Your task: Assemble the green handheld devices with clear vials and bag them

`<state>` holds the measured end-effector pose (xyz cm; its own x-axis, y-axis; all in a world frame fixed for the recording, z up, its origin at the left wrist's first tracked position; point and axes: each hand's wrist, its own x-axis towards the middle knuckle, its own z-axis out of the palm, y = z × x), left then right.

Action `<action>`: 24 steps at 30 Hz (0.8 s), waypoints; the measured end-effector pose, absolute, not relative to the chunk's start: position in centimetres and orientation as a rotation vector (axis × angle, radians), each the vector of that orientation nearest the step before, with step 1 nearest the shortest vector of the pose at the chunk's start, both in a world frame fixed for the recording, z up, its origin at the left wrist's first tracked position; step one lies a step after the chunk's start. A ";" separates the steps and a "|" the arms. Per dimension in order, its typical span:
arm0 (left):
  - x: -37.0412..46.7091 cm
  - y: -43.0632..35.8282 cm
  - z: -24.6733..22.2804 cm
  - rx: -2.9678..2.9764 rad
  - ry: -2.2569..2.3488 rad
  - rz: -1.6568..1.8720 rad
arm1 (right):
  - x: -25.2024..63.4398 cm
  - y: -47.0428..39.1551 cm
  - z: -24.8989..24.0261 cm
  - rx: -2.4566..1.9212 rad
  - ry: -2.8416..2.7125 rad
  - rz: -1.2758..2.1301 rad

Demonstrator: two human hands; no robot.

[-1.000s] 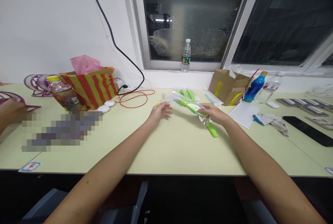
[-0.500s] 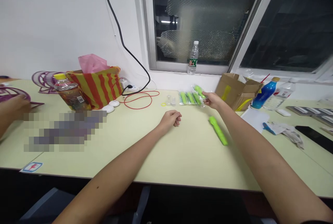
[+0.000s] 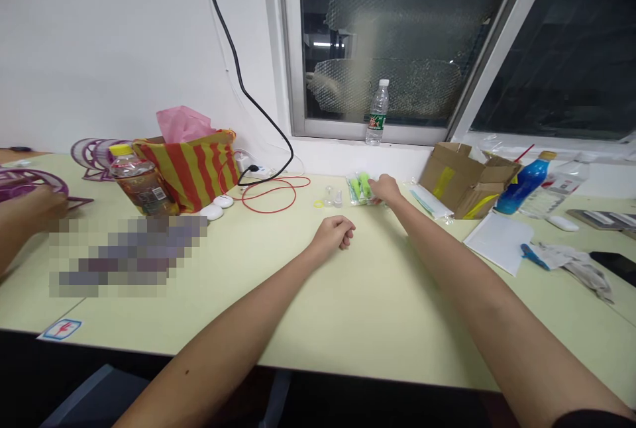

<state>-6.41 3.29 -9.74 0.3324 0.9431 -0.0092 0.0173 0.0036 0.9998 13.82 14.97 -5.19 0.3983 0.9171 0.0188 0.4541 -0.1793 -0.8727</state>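
My right hand (image 3: 385, 188) is at the back of the table, its fingers closed at the right edge of a small group of bright green plastic pieces in clear bags (image 3: 360, 187). It appears to grip one bagged green piece, mostly hidden behind the fingers. My left hand (image 3: 335, 237) rests on the table nearer to me, fingers curled in and nothing seen in them. Small clear plastic parts (image 3: 333, 197) and a yellow ring (image 3: 318, 204) lie left of the bags.
Right of my right hand are a flat clear packet (image 3: 431, 203), an opened cardboard box (image 3: 467, 183), a blue bottle (image 3: 527, 184) and a glove (image 3: 571, 266). Leftward lie a red cable (image 3: 268, 206), a striped bag (image 3: 199, 173) and a drink bottle (image 3: 142, 183). Another person's hand (image 3: 37, 213) holds a purple wheel.
My right hand has lowered and shifted slightly left onto the green bagged pieces. The loose green piece on the table no longer shows. My left hand has barely moved.
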 end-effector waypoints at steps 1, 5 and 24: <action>-6.4 3.3 -9.8 1.362 0.969 0.950 | 14.1 14.5 -4.8 -1.831 -1.228 0.593; -6.5 3.4 -10.3 1.408 0.995 0.992 | 15.9 11.5 -3.0 -2.092 -1.565 0.038; -8.6 12.2 -11.6 1.923 1.998 1.140 | 17.4 -1.2 -7.8 -1.760 -1.949 0.466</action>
<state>-8.56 12.23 -11.59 -0.1713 0.9048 0.3898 0.7961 -0.1060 0.5958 17.43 -1.21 -7.79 -0.0669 0.9910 0.1162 0.8313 0.1198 -0.5428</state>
